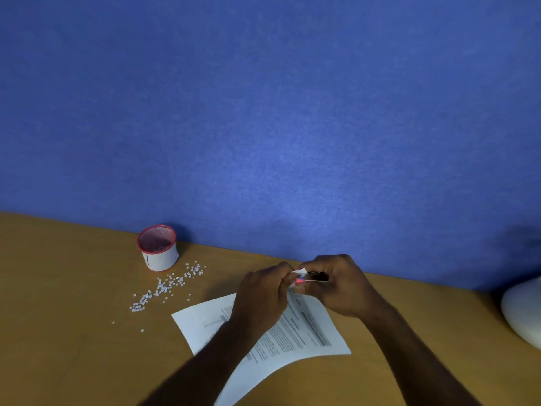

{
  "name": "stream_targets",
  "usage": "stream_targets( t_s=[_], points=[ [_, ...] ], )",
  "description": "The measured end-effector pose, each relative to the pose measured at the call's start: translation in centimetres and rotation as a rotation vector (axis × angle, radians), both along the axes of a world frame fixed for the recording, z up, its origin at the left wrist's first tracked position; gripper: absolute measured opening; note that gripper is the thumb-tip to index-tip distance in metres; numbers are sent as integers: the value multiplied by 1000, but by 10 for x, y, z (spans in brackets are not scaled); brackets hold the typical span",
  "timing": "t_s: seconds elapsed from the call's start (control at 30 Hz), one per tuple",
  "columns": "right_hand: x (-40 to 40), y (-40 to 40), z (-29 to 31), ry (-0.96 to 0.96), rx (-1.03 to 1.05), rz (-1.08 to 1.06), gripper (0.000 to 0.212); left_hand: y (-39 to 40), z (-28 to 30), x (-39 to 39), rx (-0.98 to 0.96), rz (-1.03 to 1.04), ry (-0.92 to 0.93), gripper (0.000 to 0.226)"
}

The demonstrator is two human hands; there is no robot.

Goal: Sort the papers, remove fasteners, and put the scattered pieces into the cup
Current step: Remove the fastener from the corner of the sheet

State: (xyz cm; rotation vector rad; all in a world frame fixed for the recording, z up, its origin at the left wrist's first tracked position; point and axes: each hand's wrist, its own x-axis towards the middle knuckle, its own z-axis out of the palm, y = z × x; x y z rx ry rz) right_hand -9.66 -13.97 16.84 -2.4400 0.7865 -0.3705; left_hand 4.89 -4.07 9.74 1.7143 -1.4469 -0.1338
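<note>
1. Starting at the far left, the red-rimmed paper cup [158, 248] stands upright on the wooden desk [58, 332], close against the blue partition wall [263, 112]. Something pale shows in its bottom, so a few pieces may already be in there, though I can't say for sure.

2. Just right of the cup and trailing toward the near side, the scattered white pieces [167, 285] lie loose on the desk, with a couple of strays farther out. By the look of it, that job is mostly undone.

3. Moving to the middle, the printed papers [295, 332] lie on the desk under both forearms, with the top corner lifted up into the hands. They look like a stack not yet sorted.

4. Now the action: the left hand [263, 294] pinches the raised paper corner, fingers curled round it.

5. Right beside it, the right hand [342, 285] is closed on a dark fastener [317, 277], a black binder clip as far as I can tell, which sits on that same corner. Whether it has come free of the sheets is hidden by the fingers.

6. Far right, a white rounded object [524, 312] sits at the desk's edge, uninvolved.

7. My read: we're in the fastener-removal step, with the sorting and the pick-up of pieces to come.
</note>
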Motion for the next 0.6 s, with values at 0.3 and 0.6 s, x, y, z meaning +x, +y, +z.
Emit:
stream_targets(
  t_s=[0.3, 0.6],
  points=[
    [3, 4, -4, 18, -68, -5, 25, 1, -2, -3, 12, 65, -32, 21],
    [0, 2, 0, -1, -87, 28, 33, 0, -1, -2, -6, 55, -19, 39]
  ],
)
